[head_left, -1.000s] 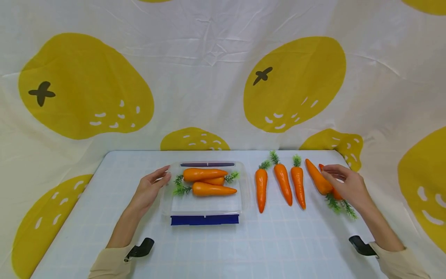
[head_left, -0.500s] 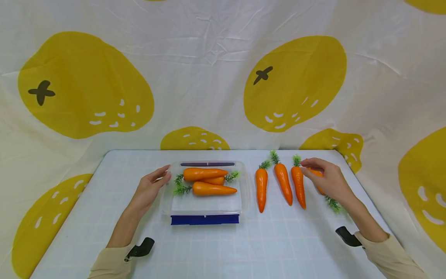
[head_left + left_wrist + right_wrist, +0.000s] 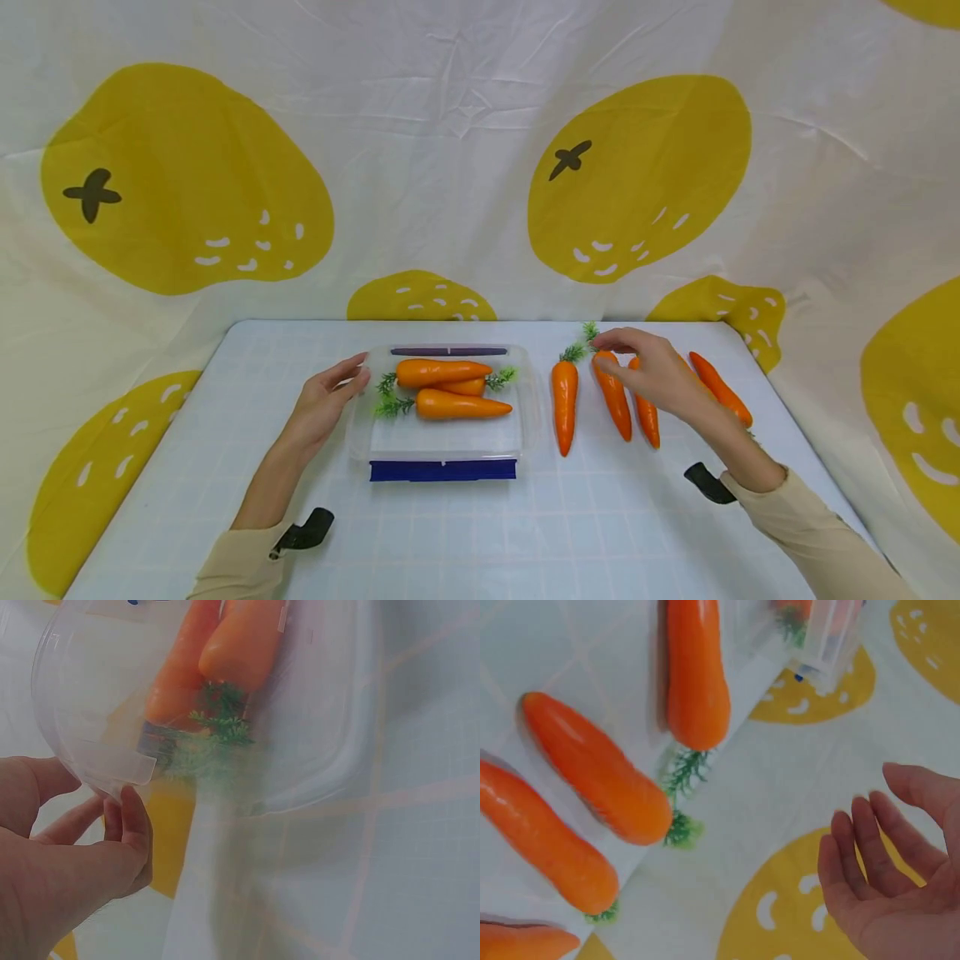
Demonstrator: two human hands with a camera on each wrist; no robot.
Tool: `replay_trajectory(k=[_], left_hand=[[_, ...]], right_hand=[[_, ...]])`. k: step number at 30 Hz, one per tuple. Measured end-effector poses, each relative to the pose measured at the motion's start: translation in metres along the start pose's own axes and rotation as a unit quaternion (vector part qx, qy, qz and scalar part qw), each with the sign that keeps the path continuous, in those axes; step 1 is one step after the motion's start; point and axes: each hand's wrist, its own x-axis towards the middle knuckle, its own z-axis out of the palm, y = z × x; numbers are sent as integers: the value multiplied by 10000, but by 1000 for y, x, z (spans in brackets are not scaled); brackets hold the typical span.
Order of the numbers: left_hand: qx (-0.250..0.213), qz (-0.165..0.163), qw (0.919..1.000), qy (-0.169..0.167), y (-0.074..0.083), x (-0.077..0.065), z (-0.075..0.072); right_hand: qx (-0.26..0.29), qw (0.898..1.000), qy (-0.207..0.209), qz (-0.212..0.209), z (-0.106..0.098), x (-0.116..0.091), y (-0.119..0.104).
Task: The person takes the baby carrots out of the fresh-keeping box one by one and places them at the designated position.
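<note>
A clear plastic food container (image 3: 444, 456) with blue latches holds 3 carrots (image 3: 463, 405) lying sideways. At its far left corner my left hand (image 3: 322, 400) has thumb and fingertips on either side of the rim; in the left wrist view, the fingers (image 3: 135, 825) curl at a clear flap. My right hand (image 3: 648, 367) hovers above the loose carrots, thumb apart from the fingers, holding nothing. Closest beneath its fingertips is the second carrot (image 3: 617, 408) from the left, green top toward the back. Another carrot (image 3: 565, 408) lies between that one and the container.
Under the right hand and wrist a third carrot (image 3: 647, 421) is partly hidden, as is one more behind it. An orange carrot (image 3: 720, 389) lies farthest right, its tip pointing back. Behind the table (image 3: 450, 542) hangs a lemon-print cloth (image 3: 450, 208).
My right hand has swept left, from over the rightmost carrots to over the second one from the left, uncovering the far right carrot. The left hand and container stay in place.
</note>
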Motion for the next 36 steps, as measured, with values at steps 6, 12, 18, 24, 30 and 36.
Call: replay_trajectory(k=[6, 12, 18, 24, 30, 36], left_hand=[[33, -33, 10000, 15, -1, -1, 0], [2, -18, 10000, 9, -1, 0, 0], [-8, -68, 10000, 52, 1, -1, 0], [-74, -7, 10000, 38, 1, 0, 0], [-54, -33, 9999, 88, 1, 1, 0], [-4, -79, 9999, 89, 1, 1, 0]], right_hand=[[110, 9990, -369, -210, 14, 16, -16], [149, 9959, -614, -644, 26, 31, -29], [72, 9907, -950, -974, 37, 46, -40], [1, 9852, -1250, -1169, 49, 58, -53], [-30, 9781, -1649, -1269, 62, 71, -66], [-89, 9717, -2031, -1203, 76, 84, -75]])
